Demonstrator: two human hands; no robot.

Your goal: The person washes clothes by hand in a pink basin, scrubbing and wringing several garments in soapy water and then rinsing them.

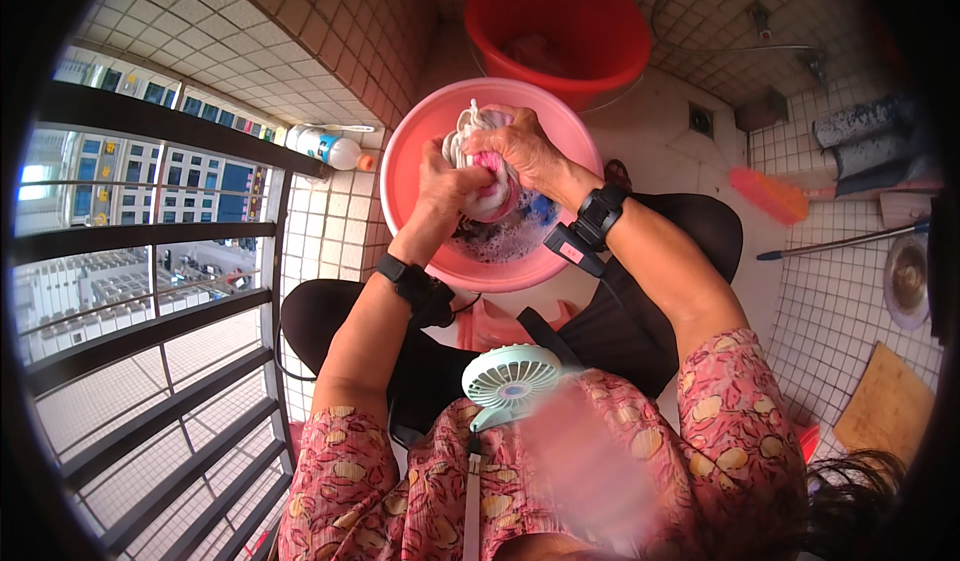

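Both of my hands grip a bunched white and pink cloth (487,195) above a pink plastic basin (405,208). My left hand (448,188) holds its left side, with the thumb pressed across it. On its upper right side, my right hand (525,144) has its fingers curled over the folds. Beneath the cloth, soapy water with suds (506,242) lies in the basin, along with dark and blue fabric that is partly hidden. Each wrist wears a black strapped device.
Behind the basin stands a red bucket (487,43). A plastic bottle with an orange cap (341,152) lies on the tiled ledge beside the black railing (150,238). A light green handheld fan (511,381) hangs at my chest. A pink stool (487,324) is between my legs.
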